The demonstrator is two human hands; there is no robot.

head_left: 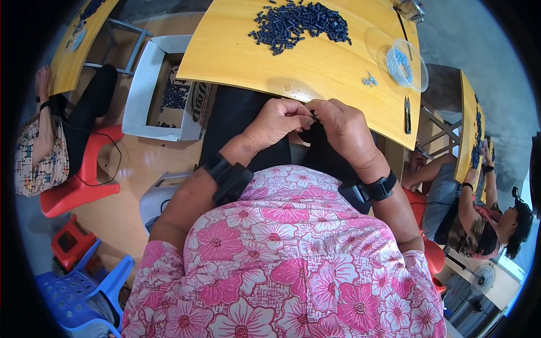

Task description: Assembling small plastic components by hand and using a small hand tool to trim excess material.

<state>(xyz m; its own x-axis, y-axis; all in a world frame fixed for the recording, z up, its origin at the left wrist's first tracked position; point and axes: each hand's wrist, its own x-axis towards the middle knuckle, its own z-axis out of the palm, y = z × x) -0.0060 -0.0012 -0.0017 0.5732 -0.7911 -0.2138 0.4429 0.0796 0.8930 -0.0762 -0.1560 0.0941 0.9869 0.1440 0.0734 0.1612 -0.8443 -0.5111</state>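
Note:
At the table's near edge my left hand [276,123] and my right hand [342,125] meet, fingers closed in a pinch. Between their fingertips is a small black part [314,116], mostly covered by the fingers; its exact kind does not show. Farther up the yellow table [225,48] lies a heap of short dark cylindrical pieces [301,25]. To the right of my hands a clear plastic bowl [418,73] stands with small light-blue pieces in it. A few more blue pieces [369,79] lie loose beside the bowl. Black thread snips or tweezers [407,115] rest near the right edge.
A white box [135,115] with dark pieces inside stands left of the table. Two people sit at other tables, one far left on a red chair [90,169], another at right [473,219]. Red and blue stools [79,287] stand at lower left.

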